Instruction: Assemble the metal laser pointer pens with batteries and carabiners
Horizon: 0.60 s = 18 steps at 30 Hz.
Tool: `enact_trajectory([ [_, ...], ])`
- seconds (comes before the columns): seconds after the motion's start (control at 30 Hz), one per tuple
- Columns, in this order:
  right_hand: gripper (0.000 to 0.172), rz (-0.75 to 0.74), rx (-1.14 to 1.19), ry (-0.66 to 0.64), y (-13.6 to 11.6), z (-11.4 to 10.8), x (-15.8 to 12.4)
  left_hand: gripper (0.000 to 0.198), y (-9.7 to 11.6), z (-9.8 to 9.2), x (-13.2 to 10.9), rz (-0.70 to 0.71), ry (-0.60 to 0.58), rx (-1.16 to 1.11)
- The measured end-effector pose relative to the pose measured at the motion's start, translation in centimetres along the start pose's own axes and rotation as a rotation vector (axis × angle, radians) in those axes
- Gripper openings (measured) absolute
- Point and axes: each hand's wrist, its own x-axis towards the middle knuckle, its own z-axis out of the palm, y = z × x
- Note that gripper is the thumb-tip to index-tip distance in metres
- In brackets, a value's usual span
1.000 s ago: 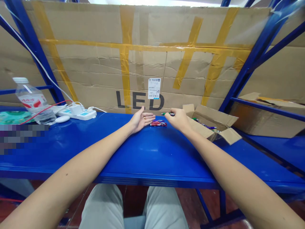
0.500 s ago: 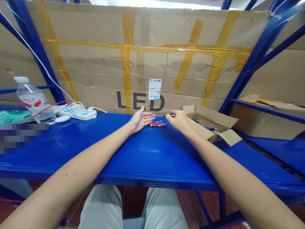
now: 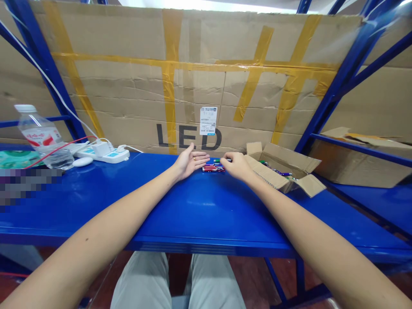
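Observation:
My left hand (image 3: 189,163) rests at the left end of a small row of slim, shiny metal tubes (image 3: 212,168). Its fingers are stretched out and the palm holds nothing. Red tubes with silver parts lie nearest me in the row, with a purple or blue one behind them. At the far side of the row, my right hand (image 3: 236,165) pinches a slim green metal tube (image 3: 217,161) by its right end. This tube lies low, roughly parallel to the others; whether it touches the table cannot be made out.
An open cardboard box (image 3: 283,163) with more coloured tubes stands right of my right hand. A power strip (image 3: 106,153), a white mouse-shaped object (image 3: 83,162) and a water bottle (image 3: 45,137) are at the left. A large carton (image 3: 135,98) backs the blue table (image 3: 199,214).
My right hand has moved slightly down and left, bringing the green tube to the back of the row. My left hand has stayed in place.

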Motion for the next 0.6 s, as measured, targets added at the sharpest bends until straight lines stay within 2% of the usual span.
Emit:
enact_trajectory([
  [0.07, 0.03, -0.064, 0.03, -0.023, 0.4, -0.1, 0.2, 0.046, -0.2, 0.0, 0.0, 0.052, 0.043, 0.119],
  [0.13, 0.03, -0.154, 0.075, -0.066, 1.0, -0.1, 0.3, 0.028, -0.5, 0.2, 0.0, 0.124, 0.071, 0.331],
  [0.27, 0.026, -0.249, 0.123, -0.188, 2.0, 0.3, 0.5, 0.017, -1.0, 1.0, -0.4, 0.302, -0.009, 0.691],
  [0.37, 0.025, -0.247, 0.145, -0.211, 2.3, 0.7, 0.6, 0.013, -0.9, 1.6, -0.8, 0.414, -0.042, 0.805],
  [0.5, 0.024, -0.191, 0.162, -0.134, 3.0, 0.8, 1.0, 0.009, -0.6, 1.5, -0.9, 0.487, 0.068, 0.905],
  [0.6, 0.017, -0.144, 0.17, -0.097, 3.9, 0.8, 1.3, 0.007, -0.7, 1.0, -0.6, 0.489, 0.135, 0.922],
])
